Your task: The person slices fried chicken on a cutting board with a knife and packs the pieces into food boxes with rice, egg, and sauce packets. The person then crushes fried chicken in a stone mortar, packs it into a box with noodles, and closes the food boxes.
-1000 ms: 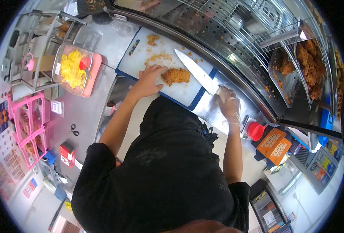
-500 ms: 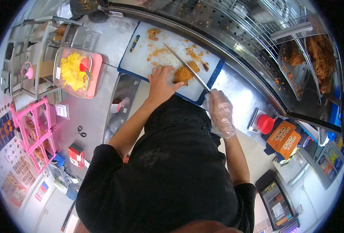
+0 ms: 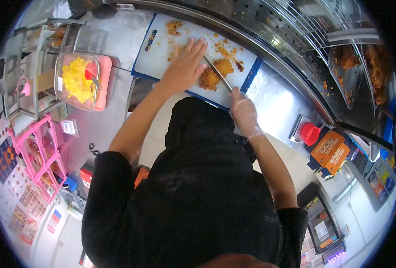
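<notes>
A brown fried cutlet point(image 3: 210, 80) lies on a white cutting board point(image 3: 162, 58) with blue edges. My right hand point(image 3: 244, 111), in a clear plastic glove, is closed round the handle of a knife point(image 3: 217, 73). The blade lies across the cutlet, its tip pointing up and left and hidden near the fingers of my left hand. Bare and flat, my left hand point(image 3: 183, 67) is over the board left of the cutlet, at the blade's tip, with fingers extended. Crumbs point(image 3: 227, 50) are scattered on the board's far side.
On the left are a glass container of yellow food point(image 3: 78, 80), a pink rack point(image 3: 41, 156) and scissors point(image 3: 93, 149). A red cup point(image 3: 309, 133) and an orange box point(image 3: 330, 152) stand right. Along the far side runs a display cabinet point(image 3: 269, 58) with fried pieces.
The knife has come from beside the cutlet to lie across it. The cutlet has turned on the board. My left hand has moved off it, away from my body, and flattened.
</notes>
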Motion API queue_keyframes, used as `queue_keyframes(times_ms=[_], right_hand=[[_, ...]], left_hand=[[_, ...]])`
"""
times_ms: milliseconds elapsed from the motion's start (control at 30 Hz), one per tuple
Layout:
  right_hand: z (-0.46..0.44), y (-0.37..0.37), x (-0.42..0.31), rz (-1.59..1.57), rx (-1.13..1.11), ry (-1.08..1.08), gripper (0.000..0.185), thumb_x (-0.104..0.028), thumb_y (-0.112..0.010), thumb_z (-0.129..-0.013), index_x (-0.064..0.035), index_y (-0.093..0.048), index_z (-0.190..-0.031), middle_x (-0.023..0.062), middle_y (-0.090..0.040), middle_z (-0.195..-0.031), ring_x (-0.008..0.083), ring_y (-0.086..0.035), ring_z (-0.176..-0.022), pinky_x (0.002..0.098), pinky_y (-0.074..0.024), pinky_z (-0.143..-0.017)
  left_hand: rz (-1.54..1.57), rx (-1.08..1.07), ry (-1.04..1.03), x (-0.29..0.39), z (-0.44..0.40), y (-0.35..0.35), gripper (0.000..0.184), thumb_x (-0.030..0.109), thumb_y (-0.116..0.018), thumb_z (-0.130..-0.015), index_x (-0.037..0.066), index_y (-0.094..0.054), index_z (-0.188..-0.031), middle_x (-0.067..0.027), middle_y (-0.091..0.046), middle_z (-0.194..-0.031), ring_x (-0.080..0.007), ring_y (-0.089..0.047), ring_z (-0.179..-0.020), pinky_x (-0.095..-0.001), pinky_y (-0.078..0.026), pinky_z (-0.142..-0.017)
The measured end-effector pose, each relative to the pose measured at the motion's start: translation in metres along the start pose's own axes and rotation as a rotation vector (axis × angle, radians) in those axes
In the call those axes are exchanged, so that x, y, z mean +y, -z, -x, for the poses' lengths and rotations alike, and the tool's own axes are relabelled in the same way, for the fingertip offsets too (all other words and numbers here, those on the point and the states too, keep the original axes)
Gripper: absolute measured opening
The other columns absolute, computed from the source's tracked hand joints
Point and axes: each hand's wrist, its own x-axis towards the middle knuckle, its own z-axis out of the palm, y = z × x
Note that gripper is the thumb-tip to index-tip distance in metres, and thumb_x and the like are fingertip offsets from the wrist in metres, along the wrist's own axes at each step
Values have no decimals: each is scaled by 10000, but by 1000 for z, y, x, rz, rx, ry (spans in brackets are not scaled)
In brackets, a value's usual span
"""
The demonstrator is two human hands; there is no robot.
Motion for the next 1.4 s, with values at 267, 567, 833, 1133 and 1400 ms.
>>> queue_keyframes(times_ms=[267, 567, 833, 1133, 1400], right_hand=[[1, 33, -23, -5, 32, 61, 174, -79, -497, -979, -22, -492, -1143, 272, -644, -877, 465, -671, -768, 556, -543, -675], [-4, -15, -27, -97, 47, 35, 173, -88, -516, -991, -6, -487, -1141, 256, -649, -820, 465, -669, -754, 545, -539, -657], [2, 37, -47, -80, 14, 115, 245, -52, -503, -969, 18, -491, -1203, 268, -661, -863, 461, -672, -778, 563, -527, -670], [-12, -17, -45, -194, -10, 126, 273, -63, -502, -986, 55, -486, -1231, 286, -644, -848, 495, -646, -766, 575, -514, -676], [-5, 30, -27, -90, 174, 159, 233, -110, -531, -1003, 6, -540, -1204, 264, -657, -817, 451, -657, -736, 555, -510, -640]], left_hand=[[7, 78, -86, -14, -2, 27, 625, 338, -478, -1045, 55, -320, -1580, -156, -286, -1654, -351, -209, -1546, -658, -82, -1210], [48, 95, -67, -28, 0, 4, 613, 321, -491, -1040, 60, -344, -1575, -157, -327, -1639, -363, -241, -1538, -629, -77, -1223], [73, 186, -28, -21, 6, 28, 620, 312, -518, -1028, 62, -356, -1572, -144, -330, -1641, -376, -232, -1540, -630, -70, -1221], [15, 93, 4, -46, 12, 9, 701, 291, -545, -1007, 54, -271, -1608, -138, -276, -1670, -365, -151, -1568, -622, -3, -1222], [95, 181, -60, -21, -5, 27, 730, 319, -570, -997, 56, -271, -1609, -164, -262, -1669, -376, -156, -1564, -622, -16, -1221]])
